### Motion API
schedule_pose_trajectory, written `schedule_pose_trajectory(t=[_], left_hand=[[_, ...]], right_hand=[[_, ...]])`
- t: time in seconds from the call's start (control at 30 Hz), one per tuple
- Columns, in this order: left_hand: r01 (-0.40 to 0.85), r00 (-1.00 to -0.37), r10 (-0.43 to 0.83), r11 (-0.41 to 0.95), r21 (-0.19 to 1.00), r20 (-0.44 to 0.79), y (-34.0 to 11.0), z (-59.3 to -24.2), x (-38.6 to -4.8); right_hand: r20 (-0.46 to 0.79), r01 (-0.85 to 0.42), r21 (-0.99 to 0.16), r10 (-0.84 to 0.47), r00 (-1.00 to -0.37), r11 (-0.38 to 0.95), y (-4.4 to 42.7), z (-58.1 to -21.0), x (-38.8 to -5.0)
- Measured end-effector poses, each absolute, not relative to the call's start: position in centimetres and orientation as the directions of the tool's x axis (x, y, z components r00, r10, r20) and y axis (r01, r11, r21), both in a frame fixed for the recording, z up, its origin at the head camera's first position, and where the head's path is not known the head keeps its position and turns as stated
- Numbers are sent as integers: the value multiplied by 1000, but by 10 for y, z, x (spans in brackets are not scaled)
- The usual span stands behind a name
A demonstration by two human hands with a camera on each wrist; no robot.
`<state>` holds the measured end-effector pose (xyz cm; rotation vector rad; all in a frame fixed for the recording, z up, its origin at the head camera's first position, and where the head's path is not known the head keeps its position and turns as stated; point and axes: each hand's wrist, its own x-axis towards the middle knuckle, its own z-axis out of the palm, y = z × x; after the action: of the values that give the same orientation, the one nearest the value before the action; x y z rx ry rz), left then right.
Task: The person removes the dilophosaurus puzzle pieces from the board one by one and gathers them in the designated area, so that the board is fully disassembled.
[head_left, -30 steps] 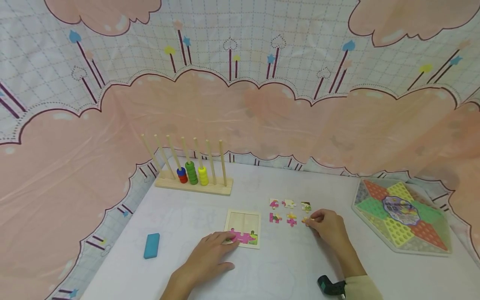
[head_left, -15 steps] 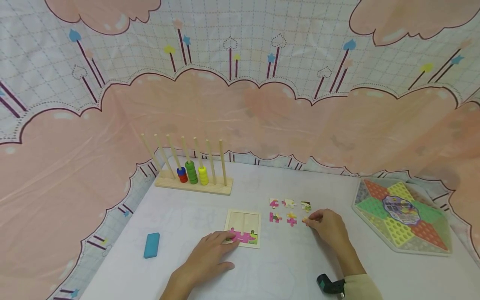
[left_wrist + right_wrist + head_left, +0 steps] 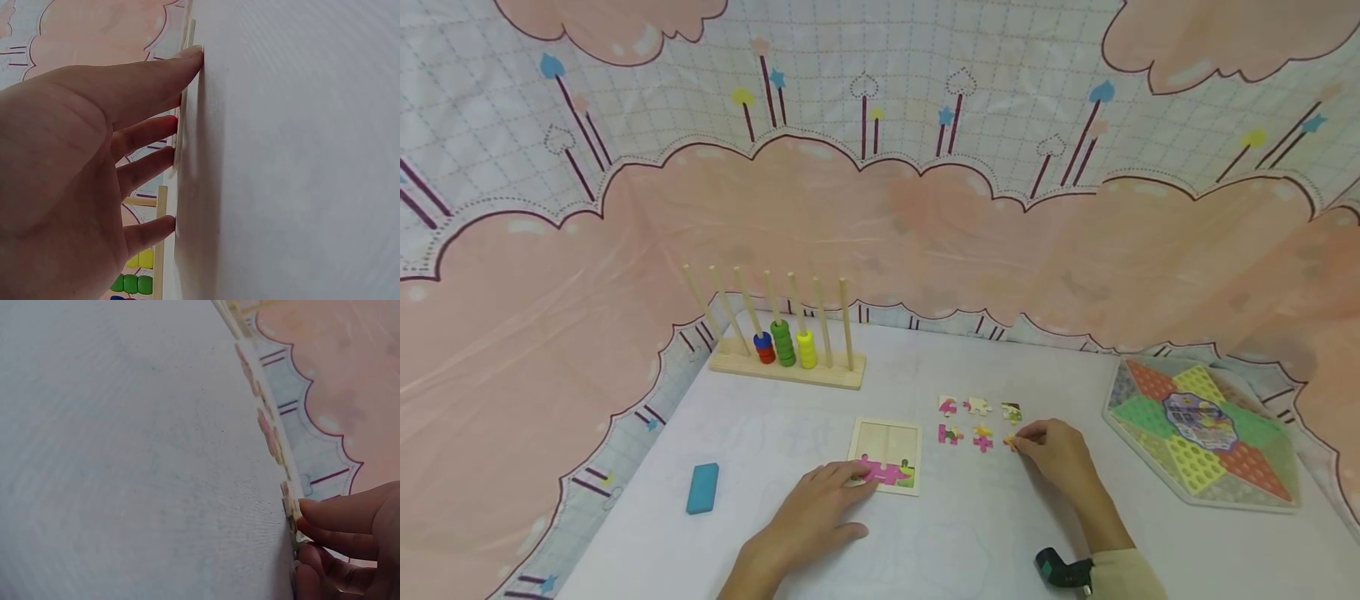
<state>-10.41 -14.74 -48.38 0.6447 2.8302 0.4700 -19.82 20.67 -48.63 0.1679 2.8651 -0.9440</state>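
A wooden puzzle tray (image 3: 887, 422) lies on the white table, its lower row filled with pink and green puzzle pieces (image 3: 891, 475). Fingers spread, my left hand (image 3: 814, 510) rests on the tray's lower left corner and covers part of that row. Thumb and fingertips of my right hand (image 3: 1060, 457) pinch a yellow-and-pink puzzle piece (image 3: 1010, 442), partly hidden by them and still at table level. Beside it, several loose pieces lie in two rows, among them a pink-and-yellow piece (image 3: 982, 439) and a green-and-white piece (image 3: 1012, 412). The right wrist view shows the right hand (image 3: 344, 544) at the pieces edge-on.
A wooden bead counter (image 3: 786, 375) with several upright rods stands at the back left. A blue block (image 3: 703, 489) lies at the left. At the right is a hexagonal game board (image 3: 1202, 429). A patterned cloth (image 3: 880, 233) hangs behind the table.
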Motion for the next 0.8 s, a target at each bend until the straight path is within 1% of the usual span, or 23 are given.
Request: schedule_pose_trajectory(t=[0.13,0.33,0.57,0.8], left_hand=[[376,-884,448,850,368,-132,-149,-484,-103],[346,-889,434,846,407,-147,-150,-484,-102],[340,-884,440,836,431,-156,-151,-486,-101],[337,-885,433,848,409,-169,-150,-484,-99]], right_hand=[[-131,122,-582,56,-990,804,207,-482,-196],[-52,54,-613,28,-998,788,197,-475,-194],[-58,-2,-670,-54,-997,743,155,-471,-191],[7,-158,-676,-208,-978,720,109,-473,-187]])
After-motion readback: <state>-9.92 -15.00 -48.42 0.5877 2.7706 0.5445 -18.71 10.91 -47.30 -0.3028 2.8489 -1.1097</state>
